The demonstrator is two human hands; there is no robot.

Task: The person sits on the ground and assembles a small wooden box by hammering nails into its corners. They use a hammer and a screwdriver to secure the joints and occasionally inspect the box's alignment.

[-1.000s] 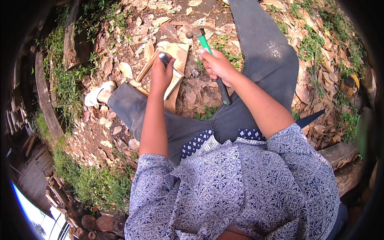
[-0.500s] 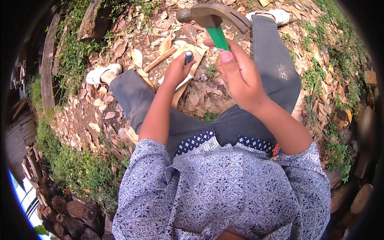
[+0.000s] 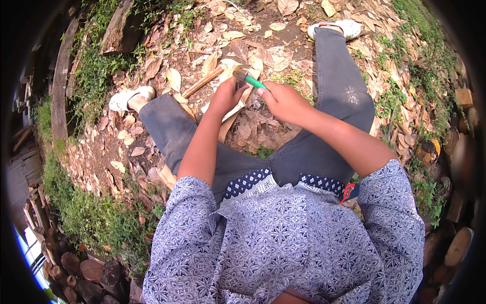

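My left hand [image 3: 226, 97] is closed round an upright chisel above a pale piece of wood [image 3: 232, 112]. Only the chisel's blunt metal end showed a moment ago; now the hammer and my fingers cover it, and its lower end is hidden. My right hand [image 3: 286, 103] grips the green handle of a claw hammer [image 3: 254, 81]. The hammer's head is down at the top of my left fist, over the chisel's end. Whether metal meets metal I cannot tell. The wood lies on the ground between my spread legs, partly behind my left hand.
A narrow wooden stick [image 3: 203, 82] lies beside the pale wood among dry leaves [image 3: 258, 124]. My grey-trousered legs [image 3: 340, 76] flank the work. A thick timber [image 3: 117, 31] stands at the far left; cut logs [image 3: 91, 271] are stacked at the lower left and more along the right.
My right hand has swung the hammer down and to the left, from raised above to the top of my left fist. My left hand has stayed in place.
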